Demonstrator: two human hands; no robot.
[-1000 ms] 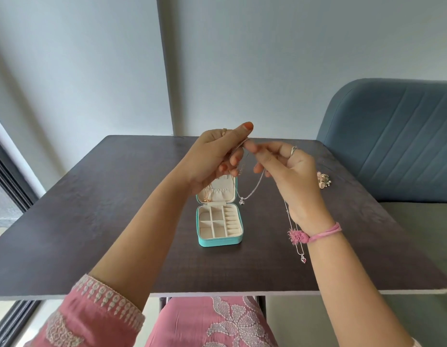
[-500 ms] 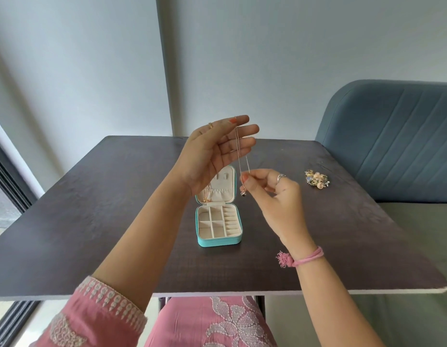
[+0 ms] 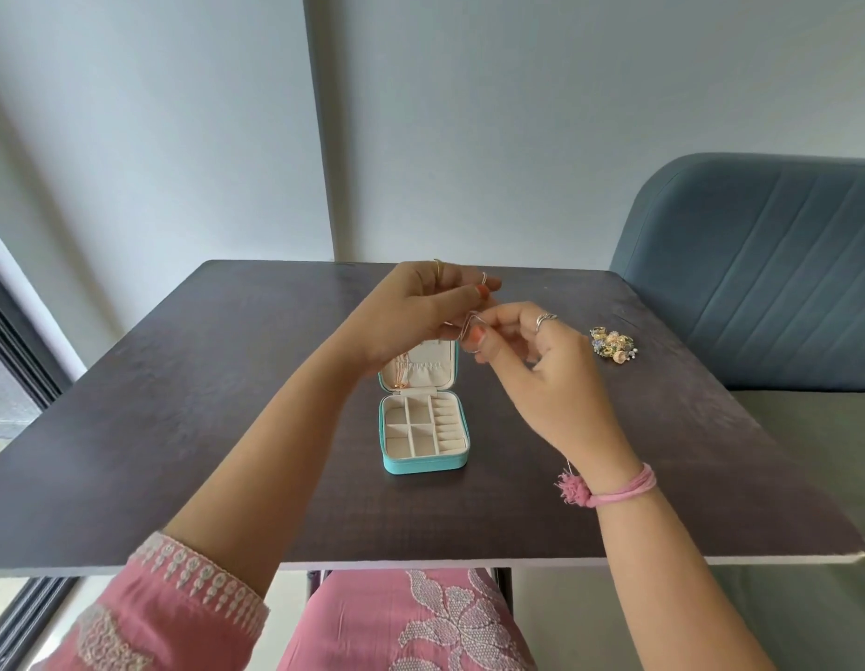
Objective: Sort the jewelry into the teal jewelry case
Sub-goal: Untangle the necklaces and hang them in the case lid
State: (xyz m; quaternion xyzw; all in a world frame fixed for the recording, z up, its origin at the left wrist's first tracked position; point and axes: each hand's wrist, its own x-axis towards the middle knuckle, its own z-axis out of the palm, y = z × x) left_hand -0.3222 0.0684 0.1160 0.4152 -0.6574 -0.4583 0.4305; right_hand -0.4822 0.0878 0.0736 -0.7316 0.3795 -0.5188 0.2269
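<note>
The teal jewelry case (image 3: 423, 464) lies open at the middle of the dark table (image 3: 178, 428), its lid upright and its cream compartments bare. A rose-gold chain (image 3: 401, 375) hangs inside the lid. Above the lid, my left hand (image 3: 420, 312) and my right hand (image 3: 541, 370) meet, both pinching a thin silver chain necklace (image 3: 469, 326) gathered into a short loop between thumbs and fingers. Most of the chain is hidden inside the hands. A small bit of it shows below my right wrist.
A cluster of flowery, beaded jewelry (image 3: 613, 346) lies on the table to the right of my hands. A blue padded chair (image 3: 759, 283) stands beyond the table's right edge. A wall runs behind the table's far edge.
The hands have come together and dropped toward the case lid. The necklace, which hung long from my raised left hand, is now bunched into a short loop between both hands.
</note>
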